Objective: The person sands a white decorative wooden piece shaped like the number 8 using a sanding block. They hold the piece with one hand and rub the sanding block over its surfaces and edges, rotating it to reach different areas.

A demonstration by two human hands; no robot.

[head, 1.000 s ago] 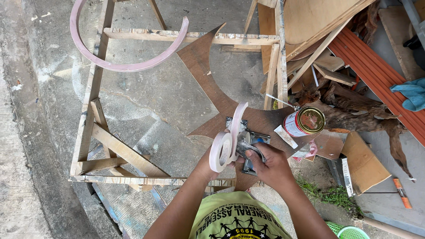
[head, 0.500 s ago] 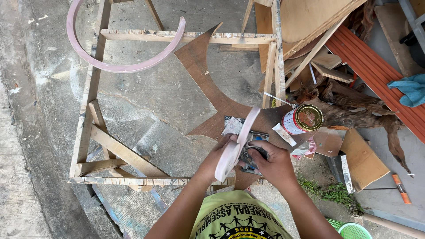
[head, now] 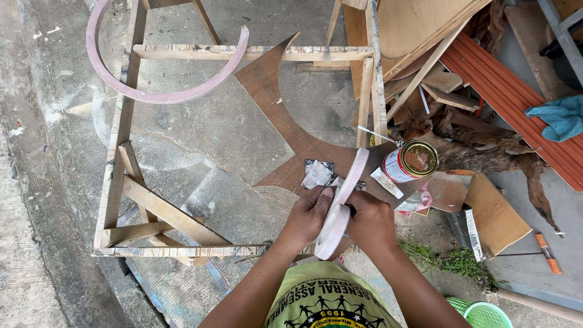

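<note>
A curved pink-white strip (head: 341, 205) stands on edge between my hands, over a brown cut-out board (head: 285, 115). My left hand (head: 308, 214) grips the strip from the left, thumb up along its face. My right hand (head: 370, 222) presses against its right side; whatever it may hold under the fingers is hidden. A small dark tool tip (head: 358, 183) pokes out by the strip's top. An open tin can (head: 412, 161) with a stick across it sits just right of the hands. A grey scrap of sandpaper (head: 318, 174) lies just above my left hand.
A wooden frame (head: 121, 152) lies on the concrete with a large pink half-ring (head: 159, 96) resting on its top left. Plywood offcuts, slats and a rough log (head: 486, 152) are piled to the right, with red corrugated sheet (head: 516, 103), a blue cloth (head: 562, 116) and a green basket (head: 483, 314).
The curved strip has turned from showing its broad loop to standing nearly edge-on. Both hands have closed in around it and sit slightly lower.
</note>
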